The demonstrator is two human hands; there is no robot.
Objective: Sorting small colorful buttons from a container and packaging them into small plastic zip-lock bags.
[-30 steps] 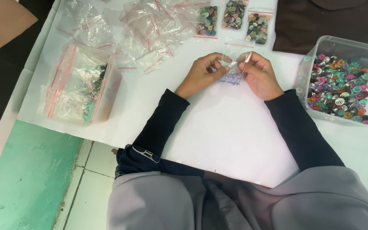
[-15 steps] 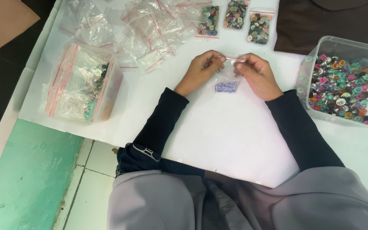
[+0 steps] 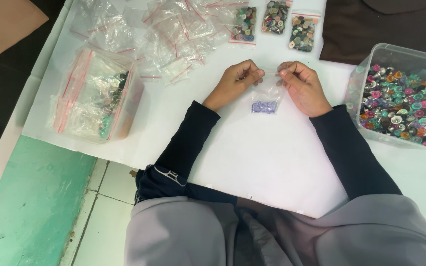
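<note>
A small clear zip bag [image 3: 266, 93] with several purple buttons at its bottom hangs between my two hands above the white sheet [image 3: 252, 157]. My left hand [image 3: 233, 83] pinches the bag's top left corner. My right hand [image 3: 302, 86] pinches the top right corner, fingers pressed along the red seal strip. Both sleeves are dark.
A clear tub [image 3: 399, 96] full of mixed coloured buttons stands at the right. Three filled button bags [image 3: 272, 19] lie at the top. A pile of empty zip bags [image 3: 173, 34] lies top left, and a clear box [image 3: 97, 96] of bags sits at the left edge.
The bag was bunched low between my hands; now it is lifted slightly and stretched flat, with the purple buttons settled at its bottom.
</note>
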